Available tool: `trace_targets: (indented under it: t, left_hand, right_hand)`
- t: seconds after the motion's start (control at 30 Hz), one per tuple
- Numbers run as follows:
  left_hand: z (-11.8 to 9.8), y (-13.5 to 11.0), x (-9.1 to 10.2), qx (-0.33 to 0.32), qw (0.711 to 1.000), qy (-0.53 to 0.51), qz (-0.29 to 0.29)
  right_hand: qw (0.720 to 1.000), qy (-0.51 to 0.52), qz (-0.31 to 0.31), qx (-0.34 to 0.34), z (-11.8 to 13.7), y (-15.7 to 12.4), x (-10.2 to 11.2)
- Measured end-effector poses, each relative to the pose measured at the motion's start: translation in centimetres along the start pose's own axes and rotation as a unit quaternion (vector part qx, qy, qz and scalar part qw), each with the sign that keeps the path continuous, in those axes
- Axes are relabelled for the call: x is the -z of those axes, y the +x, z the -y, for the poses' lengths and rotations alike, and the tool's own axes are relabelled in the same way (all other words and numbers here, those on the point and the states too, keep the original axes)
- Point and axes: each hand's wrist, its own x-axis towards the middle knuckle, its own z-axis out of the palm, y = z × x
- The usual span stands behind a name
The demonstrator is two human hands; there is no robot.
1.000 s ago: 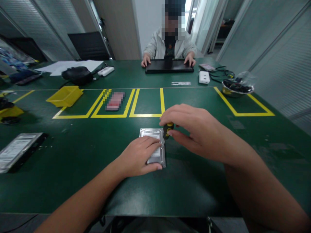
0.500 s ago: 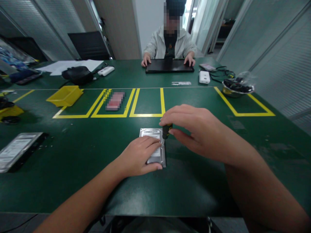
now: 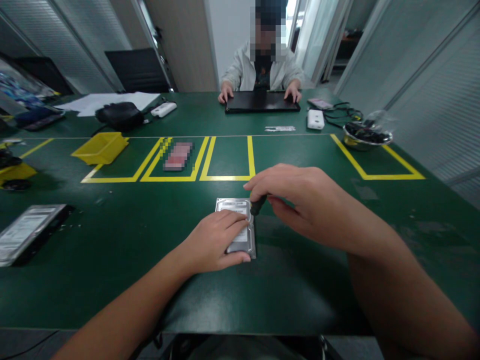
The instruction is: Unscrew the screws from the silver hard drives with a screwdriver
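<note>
A silver hard drive (image 3: pixel 233 204) lies flat on the green table (image 3: pixel 150 280) in front of me. My left hand (image 3: pixel 215 240) rests on top of it, fingers pressed down flat and thumb against its near edge. My right hand (image 3: pixel 300 200) hovers over the drive's far right corner, fingers pinched round a small dark screwdriver handle (image 3: pixel 258 205) that stands on that corner. Most of the handle is hidden by my fingers.
Yellow tape boxes mark the table beyond the drive. A yellow bin (image 3: pixel 100 148) sits at the left, another hard drive (image 3: pixel 28 231) at the near left, a metal bowl (image 3: pixel 365 136) at the far right. A person across the table has both hands on a black laptop (image 3: pixel 261 102).
My right hand's fingers have shifted round the screwdriver handle, whose yellow band is now covered. The left hand and the drive have stayed put.
</note>
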Motion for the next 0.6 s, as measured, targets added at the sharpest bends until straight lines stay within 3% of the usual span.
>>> trace_targets:
  t: [0.6]
  left_hand:
    - [-0.08, -0.01, -0.02, 0.003, 1.0, 0.0, -0.002]
  right_hand:
    - [1.0, -0.022, 0.003, -0.008, 0.41, 0.01, 0.15]
